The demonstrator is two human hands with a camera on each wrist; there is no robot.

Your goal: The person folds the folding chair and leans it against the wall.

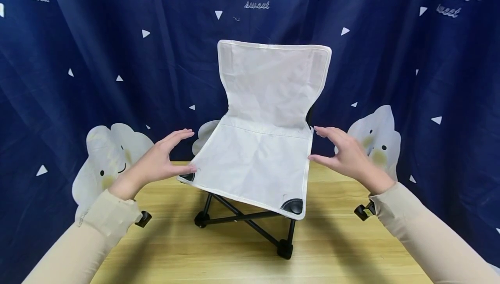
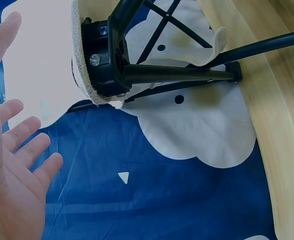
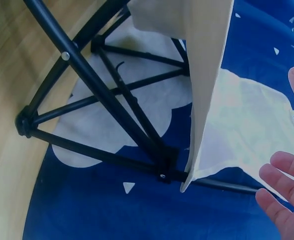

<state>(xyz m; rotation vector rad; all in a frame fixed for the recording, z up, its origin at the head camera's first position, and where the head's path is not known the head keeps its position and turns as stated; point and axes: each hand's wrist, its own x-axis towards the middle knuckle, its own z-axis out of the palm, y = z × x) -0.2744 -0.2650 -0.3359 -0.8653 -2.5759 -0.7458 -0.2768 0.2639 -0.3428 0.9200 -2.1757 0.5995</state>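
A white folding chair (image 1: 254, 162) with a black tube frame stands unfolded on the wooden surface, its fabric back upright. Black corner patches mark the front of its seat. My left hand (image 1: 158, 162) is beside the seat's left edge, thumb near the front left corner, fingers spread and holding nothing. On the other side, my right hand (image 1: 345, 153) is raised by the seat's right edge with thumb and fingers apart. The left wrist view shows the black corner joint (image 2: 99, 57) under the seat. Crossed black legs (image 3: 102, 95) appear in the right wrist view.
The chair stands on a light wooden tabletop (image 1: 164, 240). Behind it hangs a dark blue curtain (image 1: 175, 58) with white triangles, lettering and cloud faces. A small black device (image 1: 143, 219) sits at the left wrist, and another black device (image 1: 364, 211) at the right.
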